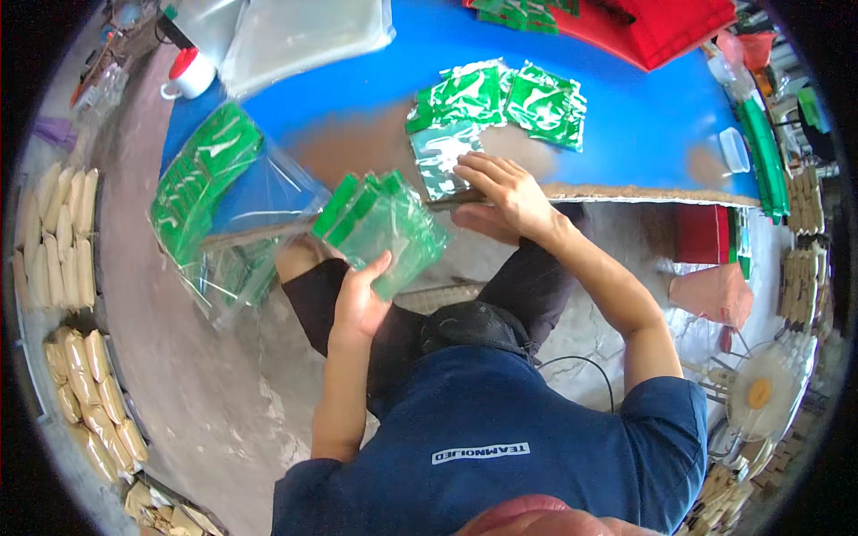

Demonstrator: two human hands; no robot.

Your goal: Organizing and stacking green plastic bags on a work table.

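A fanned bunch of green-and-clear plastic bags is gripped in my left hand, just off the table's near edge. My right hand rests at that edge with its fingers stretched over a small shiny packet, pale with white patches. Beyond it on the blue table lie green-and-white packets, one group at the left and another at the right. To the left, a larger stack of green-printed clear bags hangs partly over the table's edge.
At the table's far left are a stack of clear plastic sheets and a white mug with a red top. Red material covers the far right. A white fan stands right of me; brown packets are piled left.
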